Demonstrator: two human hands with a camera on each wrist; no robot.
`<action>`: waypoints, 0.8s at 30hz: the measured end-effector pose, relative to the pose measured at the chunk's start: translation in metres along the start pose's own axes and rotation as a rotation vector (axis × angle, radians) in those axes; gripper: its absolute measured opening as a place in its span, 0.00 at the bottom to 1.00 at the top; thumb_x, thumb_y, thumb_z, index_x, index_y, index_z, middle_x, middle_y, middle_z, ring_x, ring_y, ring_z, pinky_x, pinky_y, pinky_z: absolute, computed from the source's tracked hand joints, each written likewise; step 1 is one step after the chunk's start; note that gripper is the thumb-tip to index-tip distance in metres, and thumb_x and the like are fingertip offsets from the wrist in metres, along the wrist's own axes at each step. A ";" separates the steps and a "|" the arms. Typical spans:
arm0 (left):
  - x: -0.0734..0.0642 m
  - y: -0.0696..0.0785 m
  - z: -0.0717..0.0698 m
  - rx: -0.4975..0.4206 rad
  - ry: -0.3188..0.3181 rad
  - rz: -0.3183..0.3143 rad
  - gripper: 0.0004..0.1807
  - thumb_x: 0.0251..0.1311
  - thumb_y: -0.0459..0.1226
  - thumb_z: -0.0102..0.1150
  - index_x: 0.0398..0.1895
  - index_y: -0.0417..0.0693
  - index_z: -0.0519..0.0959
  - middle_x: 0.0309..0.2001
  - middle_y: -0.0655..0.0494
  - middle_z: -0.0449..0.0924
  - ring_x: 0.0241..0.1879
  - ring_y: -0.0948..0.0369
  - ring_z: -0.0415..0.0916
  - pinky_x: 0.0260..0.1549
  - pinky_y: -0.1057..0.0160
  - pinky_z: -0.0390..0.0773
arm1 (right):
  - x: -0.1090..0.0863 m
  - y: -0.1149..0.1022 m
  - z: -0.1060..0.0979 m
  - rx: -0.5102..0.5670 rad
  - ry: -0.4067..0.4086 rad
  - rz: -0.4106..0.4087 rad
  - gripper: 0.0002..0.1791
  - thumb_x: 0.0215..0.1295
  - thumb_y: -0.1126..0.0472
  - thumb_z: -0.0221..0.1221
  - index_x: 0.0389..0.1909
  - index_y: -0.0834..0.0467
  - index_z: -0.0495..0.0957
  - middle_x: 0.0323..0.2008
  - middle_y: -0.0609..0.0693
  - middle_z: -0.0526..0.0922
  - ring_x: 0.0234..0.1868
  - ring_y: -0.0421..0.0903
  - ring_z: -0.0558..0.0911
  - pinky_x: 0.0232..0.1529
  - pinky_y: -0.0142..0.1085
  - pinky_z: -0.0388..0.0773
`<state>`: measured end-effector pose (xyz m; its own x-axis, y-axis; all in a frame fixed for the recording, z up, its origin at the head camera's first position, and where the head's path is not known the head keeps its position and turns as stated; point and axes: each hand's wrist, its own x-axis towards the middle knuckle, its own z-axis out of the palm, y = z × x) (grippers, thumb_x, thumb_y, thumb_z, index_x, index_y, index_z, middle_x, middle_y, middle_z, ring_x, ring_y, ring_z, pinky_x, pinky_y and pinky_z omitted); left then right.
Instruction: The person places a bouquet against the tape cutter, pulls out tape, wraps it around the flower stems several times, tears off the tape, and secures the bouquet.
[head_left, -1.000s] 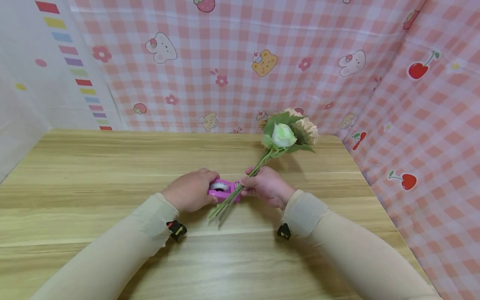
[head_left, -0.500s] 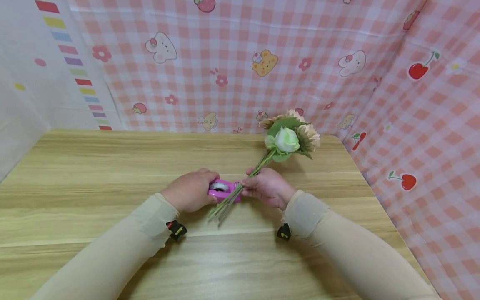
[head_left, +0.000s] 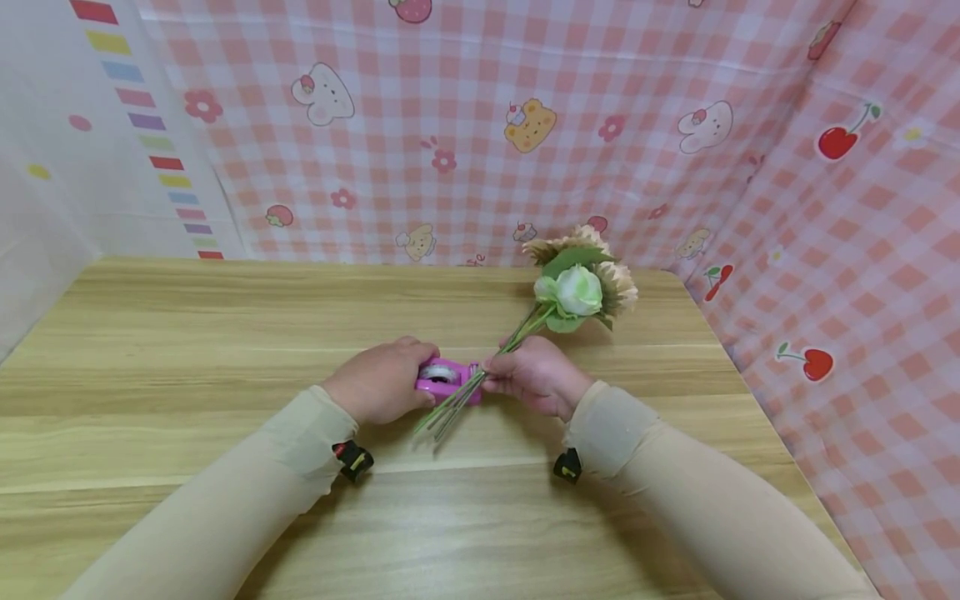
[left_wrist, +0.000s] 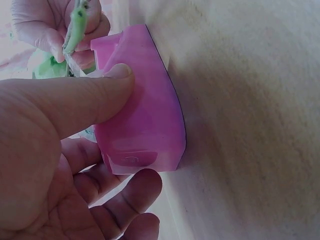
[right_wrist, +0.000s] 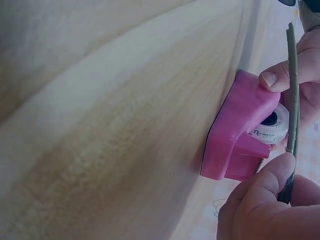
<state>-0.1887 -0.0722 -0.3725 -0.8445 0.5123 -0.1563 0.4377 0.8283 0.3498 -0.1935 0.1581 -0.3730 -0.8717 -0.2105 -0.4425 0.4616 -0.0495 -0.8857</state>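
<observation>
So the left hand (head_left: 378, 382) has a pink tape dispenser (left_wrist: 145, 105) gripped by its back end, thumb lying along one side and fingers wrapped around the other. The dispenser's sitting upright on the wood-look table (head_left: 225, 333), pretty much in the middle, between the two hands. There's a roll of tape (right_wrist: 280, 125) in it, with some lettering you can see from the right wrist.

The right hand (head_left: 542, 373) is pinching a bunch of fake flowers (head_left: 576, 292) by the green stems (right_wrist: 293, 90), thumb against fingers, right by the cutter end. The stems slant across that end of the dispenser, their cut tips pointing back toward the person. Flower heads are up and off to the right: a pale green-white rose and leaves in front, beige frilly blooms behind. Might be a strip of clear tape at the stems too, but it's too blurry to swear to.

Both arms are in cream sleeves (head_left: 225, 500), and a pink checked cloth (head_left: 450, 100) with cartoon bears and flowers hangs behind the table.
</observation>
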 end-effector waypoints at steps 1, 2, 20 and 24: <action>0.000 0.000 0.000 -0.001 -0.001 -0.001 0.34 0.68 0.48 0.69 0.72 0.45 0.73 0.65 0.47 0.78 0.59 0.50 0.80 0.64 0.47 0.79 | 0.000 0.000 0.000 -0.002 0.000 -0.002 0.12 0.68 0.79 0.55 0.36 0.61 0.66 0.25 0.52 0.84 0.25 0.43 0.83 0.34 0.31 0.86; 0.000 0.000 0.000 -0.002 -0.001 -0.002 0.34 0.68 0.48 0.69 0.72 0.45 0.73 0.65 0.47 0.78 0.59 0.51 0.80 0.64 0.47 0.79 | -0.001 0.000 0.000 -0.005 0.002 -0.002 0.12 0.68 0.79 0.55 0.35 0.61 0.66 0.25 0.52 0.84 0.25 0.43 0.83 0.34 0.31 0.86; 0.000 0.000 0.000 -0.007 -0.005 -0.005 0.33 0.68 0.47 0.69 0.72 0.46 0.73 0.65 0.48 0.78 0.60 0.51 0.80 0.64 0.47 0.79 | -0.001 -0.001 0.002 -0.017 0.022 0.024 0.10 0.70 0.78 0.57 0.28 0.66 0.79 0.27 0.53 0.85 0.27 0.43 0.84 0.36 0.30 0.86; 0.000 0.000 0.000 -0.006 -0.005 -0.006 0.33 0.68 0.47 0.69 0.72 0.46 0.73 0.65 0.48 0.78 0.59 0.51 0.80 0.64 0.47 0.79 | 0.000 -0.001 0.002 -0.021 0.033 0.022 0.04 0.69 0.78 0.57 0.36 0.73 0.80 0.29 0.54 0.85 0.27 0.43 0.84 0.36 0.31 0.86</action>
<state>-0.1884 -0.0726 -0.3727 -0.8455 0.5084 -0.1629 0.4309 0.8300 0.3541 -0.1932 0.1567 -0.3720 -0.8664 -0.1795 -0.4659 0.4774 -0.0248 -0.8783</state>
